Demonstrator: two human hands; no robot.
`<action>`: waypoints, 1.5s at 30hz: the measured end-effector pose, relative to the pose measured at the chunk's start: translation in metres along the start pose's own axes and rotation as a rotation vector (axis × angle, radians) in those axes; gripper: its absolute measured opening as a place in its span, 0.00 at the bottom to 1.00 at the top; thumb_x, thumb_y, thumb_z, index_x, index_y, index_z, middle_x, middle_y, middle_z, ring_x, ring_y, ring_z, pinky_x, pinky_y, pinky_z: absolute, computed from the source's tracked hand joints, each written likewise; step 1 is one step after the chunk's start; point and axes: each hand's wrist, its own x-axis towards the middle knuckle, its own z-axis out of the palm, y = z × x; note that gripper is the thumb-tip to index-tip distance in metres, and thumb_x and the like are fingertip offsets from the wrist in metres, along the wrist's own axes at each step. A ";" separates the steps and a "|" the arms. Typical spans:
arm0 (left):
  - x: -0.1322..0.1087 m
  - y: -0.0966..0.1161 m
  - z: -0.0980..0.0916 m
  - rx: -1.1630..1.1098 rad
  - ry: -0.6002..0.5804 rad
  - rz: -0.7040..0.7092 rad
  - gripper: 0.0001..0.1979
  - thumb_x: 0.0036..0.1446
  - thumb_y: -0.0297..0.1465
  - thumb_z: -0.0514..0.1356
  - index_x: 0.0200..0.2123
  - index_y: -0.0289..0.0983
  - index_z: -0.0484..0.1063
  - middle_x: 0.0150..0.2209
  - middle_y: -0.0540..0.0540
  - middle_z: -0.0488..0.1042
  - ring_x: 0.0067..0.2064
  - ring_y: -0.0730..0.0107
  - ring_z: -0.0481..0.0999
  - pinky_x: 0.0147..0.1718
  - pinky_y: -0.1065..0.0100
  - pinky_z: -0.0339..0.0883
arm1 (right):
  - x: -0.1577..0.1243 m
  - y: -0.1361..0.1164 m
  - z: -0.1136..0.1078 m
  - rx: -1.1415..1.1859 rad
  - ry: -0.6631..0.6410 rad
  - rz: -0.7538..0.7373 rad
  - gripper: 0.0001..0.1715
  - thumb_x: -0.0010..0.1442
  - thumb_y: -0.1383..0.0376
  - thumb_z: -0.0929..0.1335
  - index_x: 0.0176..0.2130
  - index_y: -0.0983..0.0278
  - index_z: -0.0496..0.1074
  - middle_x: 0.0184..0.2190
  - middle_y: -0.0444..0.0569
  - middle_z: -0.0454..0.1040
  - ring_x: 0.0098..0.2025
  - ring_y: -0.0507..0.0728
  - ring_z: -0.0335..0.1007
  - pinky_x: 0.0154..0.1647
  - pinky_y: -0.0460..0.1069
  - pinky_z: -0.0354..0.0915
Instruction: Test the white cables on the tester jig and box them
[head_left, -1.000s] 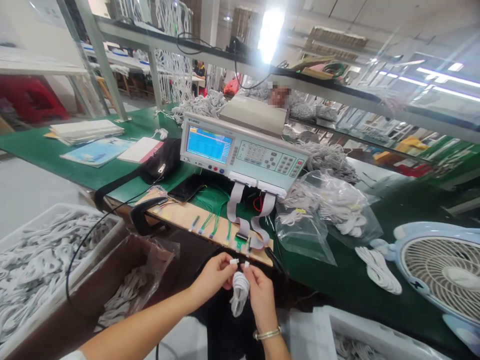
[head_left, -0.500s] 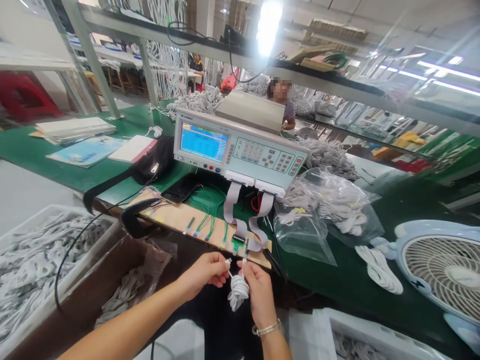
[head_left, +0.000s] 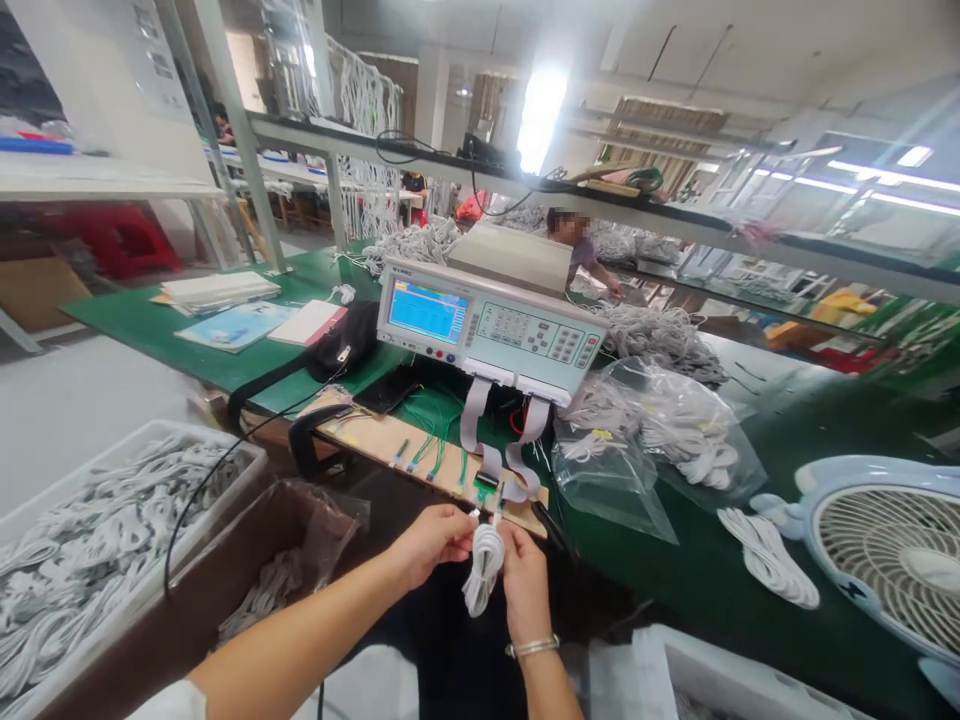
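White cable [head_left: 484, 572] pinched near both ends in front of the wooden board [head_left: 442, 478]

My left hand [head_left: 435, 538] gripped the cable near one of its ends, thumb and fingertips pressed together around it close to the board's front edge. My right hand [head_left: 525, 568] was closed on the other end, just beside the first, and a bracelet [head_left: 534, 648] circled that wrist. The coiled length hung down between my two hands, above my dark lap. Whether either end touched a socket on the board I could not tell; the tips were too small to make out.

Green wires [head_left: 433, 450] crossed the board, and grey ribbon cables [head_left: 475, 415] ran from it up to the tester [head_left: 536, 335], whose screen [head_left: 427, 312] glowed blue. A black bag [head_left: 349, 345] lay to the left of these on the green table [head_left: 660, 585]. To the right, clear plastic bags [head_left: 611, 490] held more cable, and farther over a white bundle [head_left: 769, 558] lay near a pale blue fan [head_left: 892, 545].

Down on my left stood a white bin [head_left: 259, 462] heaped with coils, with a brown-lined box [head_left: 311, 515] just beside it. Behind the tester a co-worker [head_left: 583, 258] had one arm stretched out over piled cables [head_left: 660, 340].
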 end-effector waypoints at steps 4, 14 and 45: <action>0.000 -0.006 0.009 -0.046 0.035 0.064 0.14 0.38 0.36 0.63 0.20 0.33 0.63 0.19 0.50 0.68 0.20 0.81 0.66 0.21 0.78 0.61 | -0.006 -0.005 -0.014 -0.252 0.015 -0.071 0.20 0.47 0.54 0.66 0.34 0.67 0.71 0.20 0.44 0.71 0.19 0.51 0.60 0.17 0.44 0.55; 0.002 -0.010 0.010 -0.175 0.033 0.060 0.15 0.35 0.36 0.65 0.24 0.32 0.67 0.18 0.53 0.65 0.19 0.83 0.61 0.21 0.78 0.57 | -0.007 -0.004 -0.003 -0.131 -0.011 0.063 0.20 0.44 0.52 0.67 0.29 0.66 0.70 0.11 0.36 0.58 0.13 0.46 0.49 0.11 0.41 0.47; -0.030 -0.002 -0.005 0.340 -0.120 0.210 0.31 0.39 0.42 0.59 0.48 0.38 0.60 0.30 0.48 0.70 0.24 0.73 0.68 0.25 0.72 0.61 | -0.022 0.015 0.013 -0.362 -0.295 0.131 0.18 0.49 0.53 0.62 0.25 0.66 0.69 0.13 0.39 0.61 0.14 0.47 0.56 0.13 0.41 0.54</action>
